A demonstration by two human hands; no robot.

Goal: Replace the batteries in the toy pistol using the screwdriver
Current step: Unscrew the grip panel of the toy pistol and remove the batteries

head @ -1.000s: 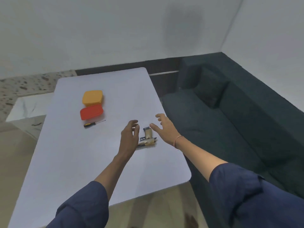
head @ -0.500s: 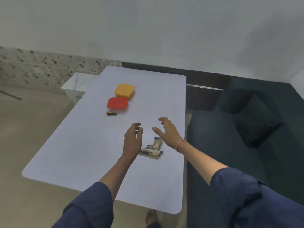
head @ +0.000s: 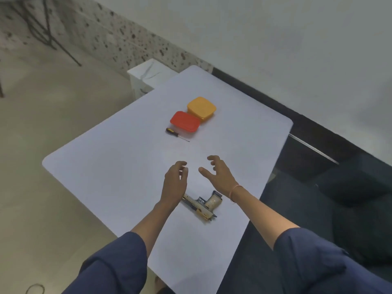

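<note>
Toy pistol (head: 203,205) lies flat near the desk's (head: 110,177) right edge, looks light, rigid plastic; grab the grip. Left hand (head: 175,183) and right hand (head: 218,175) hover spread, empty. Screwdriver (head: 177,134) mid-desk.

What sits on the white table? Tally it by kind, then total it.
Toy pistol: 1
Screwdriver: 1
Lidded boxes: 2, one red box, one orange box
Total: 4
</note>
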